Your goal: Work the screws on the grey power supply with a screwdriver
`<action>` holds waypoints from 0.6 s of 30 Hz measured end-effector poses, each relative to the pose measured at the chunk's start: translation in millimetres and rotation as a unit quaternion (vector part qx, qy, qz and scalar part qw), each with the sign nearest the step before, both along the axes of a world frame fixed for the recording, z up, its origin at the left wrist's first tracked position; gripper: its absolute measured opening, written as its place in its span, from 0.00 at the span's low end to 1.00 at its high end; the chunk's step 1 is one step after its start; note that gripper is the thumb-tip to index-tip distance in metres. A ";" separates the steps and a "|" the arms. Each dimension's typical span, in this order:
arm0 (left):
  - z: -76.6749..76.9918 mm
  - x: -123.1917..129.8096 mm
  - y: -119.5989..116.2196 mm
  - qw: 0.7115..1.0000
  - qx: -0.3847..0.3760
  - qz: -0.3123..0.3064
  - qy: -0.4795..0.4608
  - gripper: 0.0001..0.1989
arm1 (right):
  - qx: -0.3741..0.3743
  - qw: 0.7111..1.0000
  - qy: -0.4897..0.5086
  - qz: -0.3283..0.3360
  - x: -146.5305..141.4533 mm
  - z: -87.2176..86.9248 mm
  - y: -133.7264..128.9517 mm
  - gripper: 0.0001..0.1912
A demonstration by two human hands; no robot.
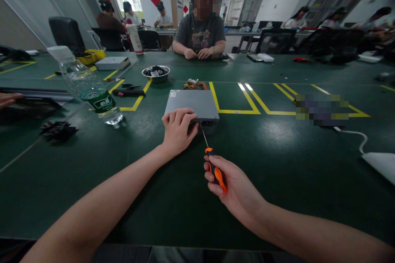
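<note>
A grey metal computer power supply (194, 102) lies flat on the green table, its bundle of coloured cables (195, 85) at the far side. My left hand (179, 128) grips its near left edge, fingers bent over the top and thumb at the front face. In my right hand (226, 178) is an orange and black screwdriver (218, 176), fingers wrapped round the handle. Its thin shaft points up and away, with the tip at the front face of the power supply, close to my left thumb. Whether the tip sits in a screw is too small to tell.
Left of the power supply stands a tilted-looking water bottle (100, 100), near a black finned part (58, 130). Behind are a steel bowl (156, 74) of small parts and a black tool (128, 92). A person (200, 28) sits opposite; another person's hand (10, 99) shows far left.
</note>
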State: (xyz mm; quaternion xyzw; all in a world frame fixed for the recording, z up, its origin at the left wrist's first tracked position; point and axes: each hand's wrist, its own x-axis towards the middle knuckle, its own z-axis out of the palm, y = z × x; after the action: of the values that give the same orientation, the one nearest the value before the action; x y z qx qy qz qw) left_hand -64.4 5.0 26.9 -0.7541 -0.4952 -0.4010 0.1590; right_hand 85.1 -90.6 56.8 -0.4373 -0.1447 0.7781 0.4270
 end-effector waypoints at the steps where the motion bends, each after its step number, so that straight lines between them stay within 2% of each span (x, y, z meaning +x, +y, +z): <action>1: 0.0 0.1 0.0 1.000 0.001 0.000 0.000 0.09 | 0.007 1.000 -0.001 -0.003 0.0 0.5 -0.5 0.07; 6: 0.5 0.7 -0.5 1.000 0.004 0.000 0.003 0.09 | 0.011 1.000 0.003 -0.004 2.2 2.2 -1.5 0.06; 11: 0.8 0.8 -0.1 1.000 0.008 0.002 0.008 0.09 | -0.006 0.999 -0.040 0.004 3.9 1.1 0.0 0.07; 18: 1.2 1.2 0.1 1.000 0.011 0.006 0.010 0.08 | 0.029 0.999 -0.024 -0.021 3.4 3.7 2.8 0.06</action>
State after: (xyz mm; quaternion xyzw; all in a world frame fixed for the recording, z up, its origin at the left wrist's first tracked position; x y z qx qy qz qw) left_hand -63.2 5.0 28.1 -0.7535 -0.4933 -0.3980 0.1743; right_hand 88.5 -87.8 60.6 -0.4459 -0.1684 0.7539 0.4522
